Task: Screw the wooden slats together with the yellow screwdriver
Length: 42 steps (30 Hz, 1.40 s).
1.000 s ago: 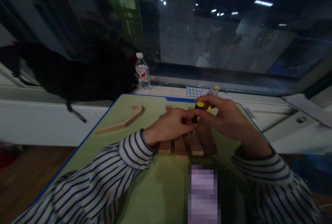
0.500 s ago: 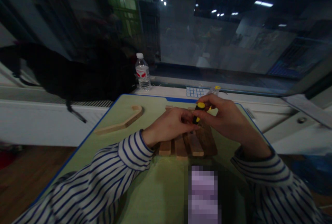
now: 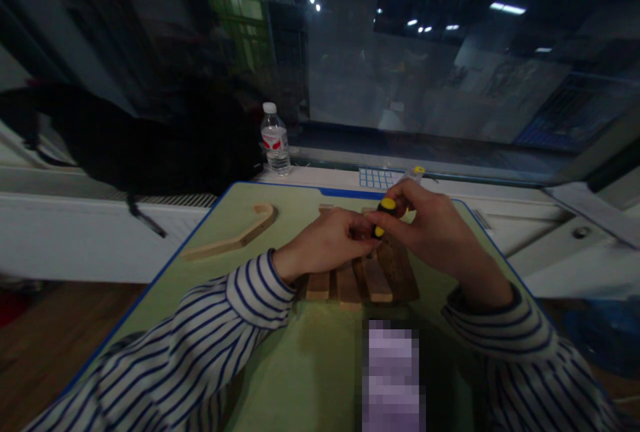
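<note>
A short black-and-yellow screwdriver (image 3: 387, 205) stands nearly upright over a set of wooden slats (image 3: 378, 283). Its handle is pinched between the thumb and fingers of my right hand (image 3: 435, 229). My left hand (image 3: 327, 240) reaches across the slats, with thumb and fingertips closed around the screwdriver's lower end. The tip is hidden by my fingers. Several pale slats lie side by side, and a darker brown board (image 3: 406, 279) shows at their right. A hook-shaped wooden piece (image 3: 245, 237) rests farther left on the green tabletop (image 3: 295, 365).
On the sill behind the table stand a water bottle (image 3: 275, 142) and a black bag (image 3: 195, 139). A blue-and-white grid sheet (image 3: 375, 177) and a clear item with a yellow end (image 3: 419, 171) lie there too. A pixelated purple patch (image 3: 393, 379) covers the near side.
My right hand has turned slightly about the screwdriver, and the handle's yellow patches show differently. My left hand, the slats and the hook-shaped piece stay almost where they were.
</note>
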Tool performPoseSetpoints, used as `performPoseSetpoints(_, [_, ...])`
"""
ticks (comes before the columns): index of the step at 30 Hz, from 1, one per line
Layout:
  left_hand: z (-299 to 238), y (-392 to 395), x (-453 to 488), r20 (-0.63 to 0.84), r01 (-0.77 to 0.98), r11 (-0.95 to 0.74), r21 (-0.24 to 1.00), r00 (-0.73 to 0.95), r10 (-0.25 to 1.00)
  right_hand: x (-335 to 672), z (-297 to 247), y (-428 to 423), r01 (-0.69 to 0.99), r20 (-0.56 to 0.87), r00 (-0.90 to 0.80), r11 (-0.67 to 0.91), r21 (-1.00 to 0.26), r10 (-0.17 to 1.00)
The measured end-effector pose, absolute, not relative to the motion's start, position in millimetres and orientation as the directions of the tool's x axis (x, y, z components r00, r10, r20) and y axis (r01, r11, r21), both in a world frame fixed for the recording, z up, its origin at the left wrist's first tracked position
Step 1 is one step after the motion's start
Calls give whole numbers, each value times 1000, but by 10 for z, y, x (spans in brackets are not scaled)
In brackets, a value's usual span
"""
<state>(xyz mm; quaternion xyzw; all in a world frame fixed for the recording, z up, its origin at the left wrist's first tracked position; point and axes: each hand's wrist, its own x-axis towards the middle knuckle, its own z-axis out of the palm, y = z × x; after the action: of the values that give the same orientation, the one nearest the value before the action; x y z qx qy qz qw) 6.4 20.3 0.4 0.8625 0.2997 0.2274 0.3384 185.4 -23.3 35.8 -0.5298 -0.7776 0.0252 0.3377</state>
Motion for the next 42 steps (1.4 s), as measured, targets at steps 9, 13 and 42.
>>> performPoseSetpoints(9, [2,218,50,186,350,-585,732,723,665,1848,356,-230,833,501,-188,407,-374,845])
performPoseSetpoints(13, [0,225,43,166,347,-563,750,725,668,1843,361,-232,839,498,-190,403,-365,846])
performPoseSetpoints(42, [-47,231,37,201,324,-548,771,692,693,1889,423,-273,766,411,-307,479,-429,858])
